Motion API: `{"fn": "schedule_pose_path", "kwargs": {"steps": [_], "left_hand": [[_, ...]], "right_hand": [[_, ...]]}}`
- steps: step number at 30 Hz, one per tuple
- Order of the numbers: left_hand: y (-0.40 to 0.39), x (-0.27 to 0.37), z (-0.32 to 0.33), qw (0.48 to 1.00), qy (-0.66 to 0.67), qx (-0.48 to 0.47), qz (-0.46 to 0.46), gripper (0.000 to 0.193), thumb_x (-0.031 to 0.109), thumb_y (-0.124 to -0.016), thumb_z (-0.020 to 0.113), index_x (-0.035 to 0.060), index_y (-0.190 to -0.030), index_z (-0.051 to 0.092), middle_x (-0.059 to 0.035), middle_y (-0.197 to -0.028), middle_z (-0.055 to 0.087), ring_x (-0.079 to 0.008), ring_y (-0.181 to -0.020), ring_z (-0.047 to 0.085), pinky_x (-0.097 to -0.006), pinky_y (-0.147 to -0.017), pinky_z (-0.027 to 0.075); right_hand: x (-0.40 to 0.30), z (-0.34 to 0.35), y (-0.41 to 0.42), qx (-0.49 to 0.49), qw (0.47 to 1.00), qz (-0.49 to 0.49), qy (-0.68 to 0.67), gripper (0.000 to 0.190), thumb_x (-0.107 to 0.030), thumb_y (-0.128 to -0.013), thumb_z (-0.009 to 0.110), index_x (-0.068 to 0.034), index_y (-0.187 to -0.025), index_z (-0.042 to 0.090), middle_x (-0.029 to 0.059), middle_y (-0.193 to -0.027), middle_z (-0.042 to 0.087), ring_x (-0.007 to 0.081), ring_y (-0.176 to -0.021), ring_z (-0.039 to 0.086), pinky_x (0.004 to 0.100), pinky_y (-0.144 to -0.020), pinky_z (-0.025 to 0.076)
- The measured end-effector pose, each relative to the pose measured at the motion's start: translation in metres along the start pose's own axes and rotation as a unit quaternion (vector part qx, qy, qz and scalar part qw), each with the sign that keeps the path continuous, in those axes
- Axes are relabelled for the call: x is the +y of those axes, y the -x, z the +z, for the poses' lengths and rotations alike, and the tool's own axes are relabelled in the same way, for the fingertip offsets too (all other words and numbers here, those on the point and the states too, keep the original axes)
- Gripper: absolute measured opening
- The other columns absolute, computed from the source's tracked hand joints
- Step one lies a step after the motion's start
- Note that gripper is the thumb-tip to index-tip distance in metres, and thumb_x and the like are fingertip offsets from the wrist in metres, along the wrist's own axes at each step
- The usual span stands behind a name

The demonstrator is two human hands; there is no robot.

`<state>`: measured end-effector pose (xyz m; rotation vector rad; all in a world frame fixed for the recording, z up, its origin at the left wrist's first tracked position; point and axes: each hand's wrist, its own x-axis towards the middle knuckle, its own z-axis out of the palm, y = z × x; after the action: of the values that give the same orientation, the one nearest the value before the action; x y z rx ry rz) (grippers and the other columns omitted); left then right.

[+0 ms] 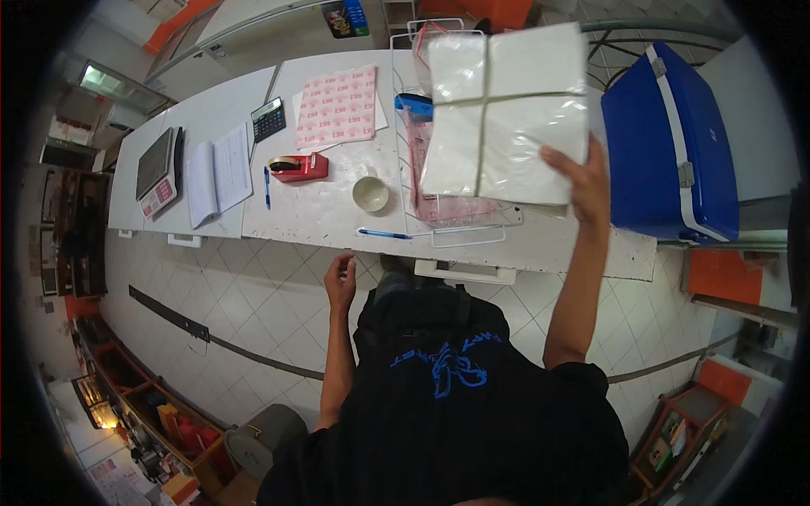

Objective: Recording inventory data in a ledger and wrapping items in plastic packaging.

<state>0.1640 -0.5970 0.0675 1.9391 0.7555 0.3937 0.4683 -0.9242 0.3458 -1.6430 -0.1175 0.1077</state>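
Note:
A thick stack of white sheets or bags in clear plastic (519, 145), with bands crossing it, lies over a white wire rack (468, 239) on the white table. At the stack's right edge is my right hand (587, 183), thumb on the top face and fingers along the side. Beneath the stack, pinkish plastic packaging (449, 209) and a blue object (414, 104) partly show; the rest is covered. My left hand (340, 281) hangs just off the table's front edge with loosely bent fingers and holds nothing. Nearest to it on the table are a blue pen (384, 234) and a round cup (370, 194).
Left along the table (316, 218) are a red tape dispenser (307, 166), another blue pen (267, 188), a calculator (269, 120), pink-printed paper (338, 104), an opened notebook (221, 174) and a scale (158, 174). A blue cooler box (652, 139) stands at right.

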Motion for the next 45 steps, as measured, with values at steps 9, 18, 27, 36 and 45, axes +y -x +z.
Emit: {"fn": "schedule_pose_path", "kwargs": {"steps": [9, 18, 27, 36, 45], "left_hand": [[0.098, -0.129, -0.058, 0.980, -0.054, 0.075, -0.175, 0.016, 0.015, -0.095, 0.063, 0.0059, -0.107, 0.069, -0.0076, -0.093, 0.073, -0.0167, -0.080, 0.067, -0.0309, -0.071, 0.053], [0.009, -0.139, -0.065, 0.984, -0.022, 0.032, -0.173, 0.018, 0.016, -0.094, 0.063, 0.0039, -0.106, 0.070, -0.0097, -0.091, 0.073, -0.0195, -0.084, 0.070, -0.0325, -0.075, 0.055], [-0.106, -0.180, -0.147, 0.976, 0.052, -0.139, -0.158, 0.022, 0.019, -0.095, 0.064, 0.0025, -0.108, 0.069, -0.0100, -0.095, 0.074, -0.0187, -0.086, 0.070, -0.0321, -0.079, 0.054], [-0.076, -0.295, -0.269, 0.929, 0.009, -0.014, -0.371, 0.029, 0.025, -0.093, 0.064, 0.0018, -0.108, 0.069, -0.0104, -0.092, 0.074, -0.0187, -0.085, 0.069, -0.0321, -0.080, 0.053], [-0.087, -0.316, -0.286, 0.900, 0.041, -0.036, -0.433, 0.030, 0.026, -0.091, 0.062, 0.0025, -0.108, 0.069, -0.0096, -0.090, 0.072, -0.0163, -0.080, 0.066, -0.0291, -0.071, 0.053]], "right_hand": [[0.078, 0.030, -0.010, -0.106, 0.960, -0.011, 0.258, 0.022, -0.020, -0.092, 0.069, -0.003, -0.106, 0.068, 0.0095, -0.098, 0.073, 0.0198, -0.094, 0.070, 0.0338, -0.082, 0.055], [0.020, 0.174, 0.035, -0.221, 0.966, -0.070, 0.111, 0.011, -0.010, -0.095, 0.064, -0.002, -0.102, 0.067, 0.0050, -0.093, 0.070, 0.0119, -0.089, 0.067, 0.0288, -0.083, 0.053], [0.173, 0.416, -0.018, -0.279, 0.908, -0.150, 0.273, 0.057, -0.016, -0.074, 0.083, -0.008, -0.125, 0.058, 0.0145, -0.116, 0.068, 0.0314, -0.109, 0.066, 0.0377, -0.092, 0.053], [0.217, 0.433, -0.046, -0.328, 0.887, -0.105, 0.306, 0.066, -0.006, -0.065, 0.086, -0.006, -0.126, 0.060, 0.0161, -0.120, 0.068, 0.0326, -0.113, 0.065, 0.0381, -0.098, 0.051], [0.191, 0.320, -0.083, -0.267, 0.871, 0.044, 0.411, 0.069, -0.001, -0.066, 0.083, -0.006, -0.129, 0.055, 0.0181, -0.123, 0.066, 0.0329, -0.115, 0.064, 0.0394, -0.098, 0.051]]}}
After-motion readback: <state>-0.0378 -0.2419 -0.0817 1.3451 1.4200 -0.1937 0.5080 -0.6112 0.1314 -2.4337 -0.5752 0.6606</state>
